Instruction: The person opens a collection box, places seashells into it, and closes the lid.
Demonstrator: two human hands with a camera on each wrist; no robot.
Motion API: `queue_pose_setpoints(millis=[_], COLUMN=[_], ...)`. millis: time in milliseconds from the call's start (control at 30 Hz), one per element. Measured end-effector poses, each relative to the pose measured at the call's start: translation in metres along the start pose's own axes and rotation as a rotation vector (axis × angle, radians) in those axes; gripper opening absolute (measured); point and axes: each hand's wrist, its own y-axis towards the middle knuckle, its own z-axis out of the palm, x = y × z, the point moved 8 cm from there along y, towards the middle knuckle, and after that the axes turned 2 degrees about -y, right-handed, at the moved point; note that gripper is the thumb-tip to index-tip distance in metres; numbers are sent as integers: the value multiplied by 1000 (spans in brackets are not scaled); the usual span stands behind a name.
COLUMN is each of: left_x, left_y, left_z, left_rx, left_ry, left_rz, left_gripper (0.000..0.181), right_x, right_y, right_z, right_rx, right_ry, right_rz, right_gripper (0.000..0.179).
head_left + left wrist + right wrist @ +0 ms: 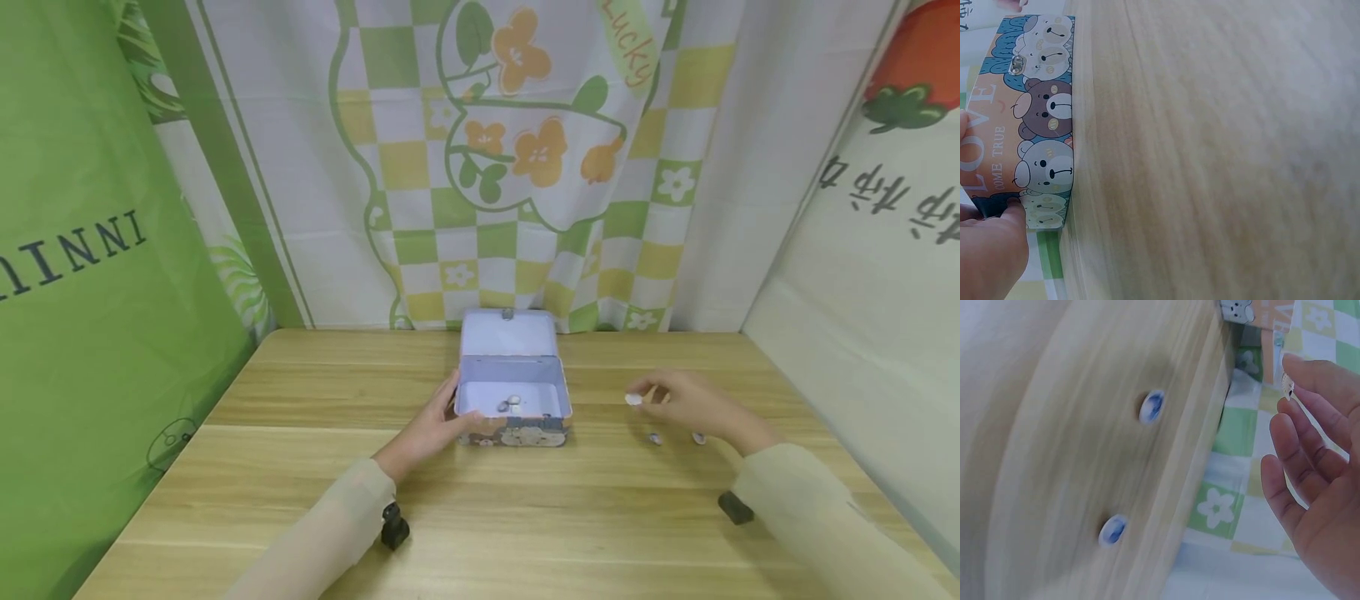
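A tin box point(534, 432) stands on the table with its lid point(508, 335) raised at the back. Cartoon bears and the word LOVE decorate its front, as the left wrist view shows. My left hand point(433, 425) grips the box at its near left corner, thumb across the front. Inside the box lie several small pieces point(514, 401). To the right, my right hand point(686, 404) pinches a small white flat piece point(1287, 386) between thumb and fingertips above the table. Below that hand, two small oval blue-and-white pieces point(1152, 406) point(1113, 529) lie apart on the wood.
The wooden table point(322, 517) reaches back to a checked, flowered curtain point(420, 250). A green cloth point(90, 350) hangs on the left and a white one point(862, 317) on the right. A dark cable point(171, 442) shows near the left table edge.
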Motion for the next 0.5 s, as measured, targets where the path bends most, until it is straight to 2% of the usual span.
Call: queue_pose_setpoints(millis=[333,500], left_x=[-2,-1], left_y=[0,1], left_z=[0,1], left_rx=[4,10], left_ry=[-3,-8], left_rz=[10,14], left_gripper=[97,96], right_x=[25,39], right_y=[28,40], right_z=[5,8], right_rx=[-1,-16], right_ry=[36,68], right_rz=[-14,-60], right_gripper=[26,26])
